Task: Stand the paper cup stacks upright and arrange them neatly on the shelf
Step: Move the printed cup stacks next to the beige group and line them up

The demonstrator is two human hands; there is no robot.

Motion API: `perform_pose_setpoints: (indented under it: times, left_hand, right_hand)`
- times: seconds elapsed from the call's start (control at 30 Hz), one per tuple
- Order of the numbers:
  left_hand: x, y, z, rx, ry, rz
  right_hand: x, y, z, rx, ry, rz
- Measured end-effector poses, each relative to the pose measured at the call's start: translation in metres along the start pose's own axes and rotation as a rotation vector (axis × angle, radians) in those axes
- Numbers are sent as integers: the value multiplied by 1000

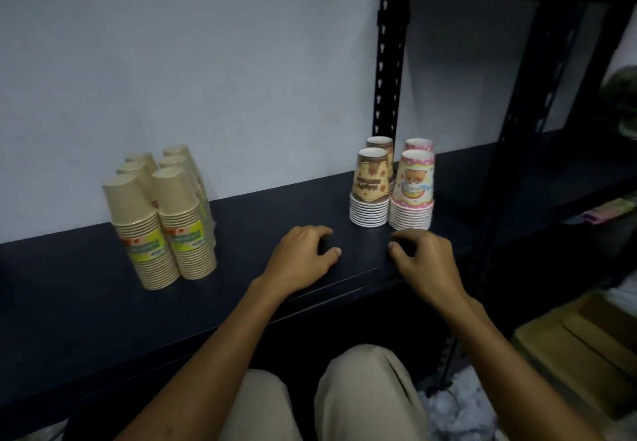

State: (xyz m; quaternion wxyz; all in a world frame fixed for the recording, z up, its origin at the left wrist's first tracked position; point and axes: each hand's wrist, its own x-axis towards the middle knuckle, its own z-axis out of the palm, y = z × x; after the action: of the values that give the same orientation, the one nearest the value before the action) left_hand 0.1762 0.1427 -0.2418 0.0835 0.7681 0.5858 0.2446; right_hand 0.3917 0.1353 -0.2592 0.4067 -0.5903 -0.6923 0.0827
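Observation:
Several tan paper cup stacks (162, 220) stand mouth-down in a tight cluster at the left of the dark shelf (86, 268). At the right stand two brown cartoon cup stacks (370, 189) and two pink cartoon cup stacks (413, 192), all mouth-down in a small square. My left hand (303, 258) hovers over the shelf just in front of the brown stacks, fingers loosely curled, holding nothing. My right hand (424, 261) is just in front of the pink stacks, fingers loosely curled and empty.
A black perforated upright (389, 61) rises behind the cartoon stacks. A second dark shelving unit (551, 165) adjoins on the right. Cardboard boxes (582, 347) lie on the floor lower right. My knees (344, 396) are under the shelf edge. A pale wall backs the shelf.

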Motion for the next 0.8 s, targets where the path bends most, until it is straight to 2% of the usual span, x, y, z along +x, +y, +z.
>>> perform_pose_setpoints:
  times: [0.1,0.2,0.33,0.47,0.8]
  left_hand:
    - [24,11,10,-190,12,-58]
    - [47,19,17,-337,43,-103]
    - [73,26,25,-515,27,-149]
    - [91,28,33,-636,8,-88]
    - [105,14,32,-721,-26,-73]
  right_hand:
    - [7,12,-8,53,164,71]
    - [20,22,-12,78,246,110]
    - [38,29,-13,157,183,156]
    - [51,32,-8,188,153,121]
    - [60,42,5,196,160,98]
